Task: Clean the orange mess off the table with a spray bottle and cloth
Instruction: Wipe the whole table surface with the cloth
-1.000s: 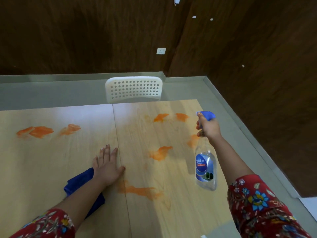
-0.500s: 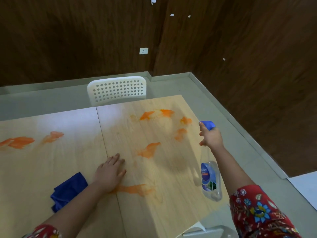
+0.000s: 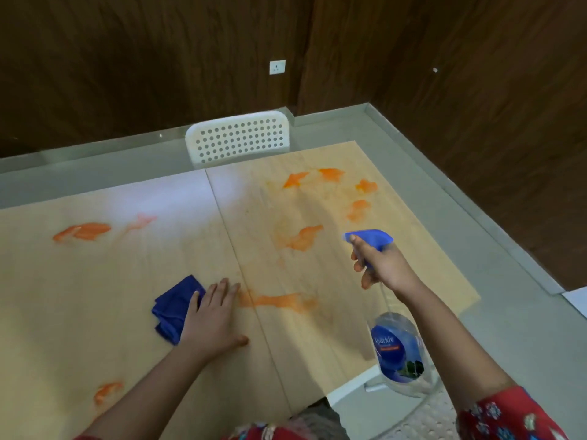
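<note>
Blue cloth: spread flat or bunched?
Bunched. The blue cloth lies in a crumpled heap with visible folds on the table, beside the flat left hand.

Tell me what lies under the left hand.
The left hand lies flat on the table, its outer edge covering part of the cloth. What is beneath the palm is hidden.

Near the middle of the table [image 3: 95,296] lie the blue cloth [image 3: 173,308] and the left hand [image 3: 212,319] flat against it; flat wood stretches to both sides. The right hand [image 3: 381,265] holds the spray bottle [image 3: 397,354] aloft over the right side. A white chair [image 3: 238,138] meets the far edge.
</note>
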